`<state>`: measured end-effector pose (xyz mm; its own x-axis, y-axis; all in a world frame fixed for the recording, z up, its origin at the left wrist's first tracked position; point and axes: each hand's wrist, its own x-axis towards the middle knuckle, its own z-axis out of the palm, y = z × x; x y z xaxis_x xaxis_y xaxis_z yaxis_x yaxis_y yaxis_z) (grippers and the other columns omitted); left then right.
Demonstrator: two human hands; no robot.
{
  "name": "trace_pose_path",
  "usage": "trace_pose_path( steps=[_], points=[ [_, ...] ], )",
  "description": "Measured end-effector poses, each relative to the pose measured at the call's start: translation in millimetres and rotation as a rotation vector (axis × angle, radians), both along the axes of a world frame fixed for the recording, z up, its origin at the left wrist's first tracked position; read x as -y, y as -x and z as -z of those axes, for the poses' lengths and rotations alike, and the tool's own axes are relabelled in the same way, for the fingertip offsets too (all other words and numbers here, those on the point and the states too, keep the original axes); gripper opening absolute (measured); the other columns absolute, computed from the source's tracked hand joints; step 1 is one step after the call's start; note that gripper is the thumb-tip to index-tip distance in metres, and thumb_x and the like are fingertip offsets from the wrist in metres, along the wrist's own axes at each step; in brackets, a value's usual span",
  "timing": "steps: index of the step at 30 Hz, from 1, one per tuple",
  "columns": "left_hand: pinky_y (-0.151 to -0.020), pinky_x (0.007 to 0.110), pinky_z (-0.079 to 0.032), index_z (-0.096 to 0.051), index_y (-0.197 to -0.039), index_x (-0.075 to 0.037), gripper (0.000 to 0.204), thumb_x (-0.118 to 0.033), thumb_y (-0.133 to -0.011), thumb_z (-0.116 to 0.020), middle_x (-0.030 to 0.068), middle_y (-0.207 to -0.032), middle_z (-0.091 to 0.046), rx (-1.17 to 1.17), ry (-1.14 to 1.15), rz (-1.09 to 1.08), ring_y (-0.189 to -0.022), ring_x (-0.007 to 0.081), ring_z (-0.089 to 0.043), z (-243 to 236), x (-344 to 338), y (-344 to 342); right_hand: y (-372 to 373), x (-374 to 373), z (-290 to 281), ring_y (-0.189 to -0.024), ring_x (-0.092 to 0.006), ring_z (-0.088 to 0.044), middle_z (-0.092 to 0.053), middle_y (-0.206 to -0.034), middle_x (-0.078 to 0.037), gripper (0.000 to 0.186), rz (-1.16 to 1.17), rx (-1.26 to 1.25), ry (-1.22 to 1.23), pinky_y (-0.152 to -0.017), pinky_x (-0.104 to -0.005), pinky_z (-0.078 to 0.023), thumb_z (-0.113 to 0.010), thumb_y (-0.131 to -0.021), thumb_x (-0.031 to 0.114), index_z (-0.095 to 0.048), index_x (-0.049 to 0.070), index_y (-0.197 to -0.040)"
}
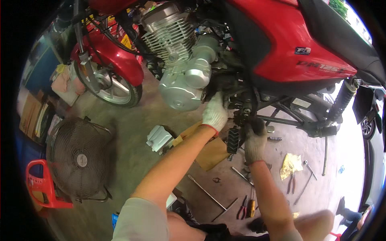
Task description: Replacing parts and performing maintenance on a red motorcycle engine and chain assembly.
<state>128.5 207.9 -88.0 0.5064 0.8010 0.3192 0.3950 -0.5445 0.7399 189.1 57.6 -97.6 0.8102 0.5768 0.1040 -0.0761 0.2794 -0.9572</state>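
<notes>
Both my hands wear whitish knit gloves and work low on a red motorcycle (281, 52), just behind its silver engine (181, 84). My left hand (216, 111) reaches up beside the engine's rear edge; its fingertips disappear among dark parts, so their grip is hidden. Right of a black rubber footpeg (233, 140), my right hand (255, 144) has its dirt-blackened fingers curled in at the dark bracket (242, 114). What those fingers hold is too dark to make out. Under the footpeg lies a flat piece of brown cardboard (215, 154).
On the floor lie a T-handle wrench (207, 193), pliers (242, 208), a yellow-handled screwdriver (252, 207), a ratchet (309, 170) and a yellowish wrapper (290, 165). A silver cover (159, 138) rests near the cardboard. At left stand a floor fan (76, 172) and a red plastic chair (46, 193).
</notes>
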Motion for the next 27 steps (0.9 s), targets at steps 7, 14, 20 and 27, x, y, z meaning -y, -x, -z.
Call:
trace_pose_path(
  steps=[7,14,20,27],
  points=[
    [-0.078,0.05,-0.049,-0.055,-0.116,-0.002,0.029,-0.011,-0.089,-0.058,0.028,-0.1,-0.063,0.131,-0.039,0.008,-0.096,0.0459,-0.059,-11.0,-0.5,13.9,2.9,-42.2,-17.3,-0.085,-0.0157,-0.066,-0.066,-0.103,-0.009,0.022,0.069,0.158,0.048,-0.07,-0.0273,-0.052,-0.046,-0.093,-0.007,-0.055,0.0,-0.112],
    [-0.078,0.051,-0.049,-0.055,-0.114,-0.003,0.027,-0.008,-0.088,-0.057,0.027,-0.098,-0.063,0.213,-0.062,-0.088,-0.095,0.0466,-0.059,-14.2,3.7,13.0,-0.6,-65.1,-13.5,-0.077,-0.0242,-0.068,-0.069,-0.091,-0.015,0.018,0.313,0.496,0.169,-0.07,-0.0355,-0.052,-0.052,-0.091,0.0,-0.056,0.001,-0.109],
    [-0.078,0.052,-0.047,-0.056,-0.112,-0.003,0.025,-0.008,-0.089,-0.057,0.0276,-0.101,-0.062,0.249,-0.088,-0.084,-0.096,0.0472,-0.058,-19.0,3.0,12.1,2.7,-69.4,-14.8,-0.079,-0.033,-0.068,-0.068,-0.085,-0.017,0.015,0.331,0.564,0.201,-0.07,-0.0408,-0.051,-0.053,-0.09,0.002,-0.057,0.004,-0.105],
    [-0.079,0.049,-0.048,-0.056,-0.112,-0.001,0.024,-0.01,-0.089,-0.058,0.0258,-0.101,-0.063,0.256,-0.076,-0.056,-0.096,0.0453,-0.059,-19.0,1.1,16.3,-2.1,-82.0,-13.5,-0.094,-0.038,-0.065,-0.067,-0.096,-0.02,0.03,0.263,0.622,0.31,-0.081,-0.0454,-0.05,-0.053,-0.084,0.001,-0.062,0.006,-0.113]
  ],
)
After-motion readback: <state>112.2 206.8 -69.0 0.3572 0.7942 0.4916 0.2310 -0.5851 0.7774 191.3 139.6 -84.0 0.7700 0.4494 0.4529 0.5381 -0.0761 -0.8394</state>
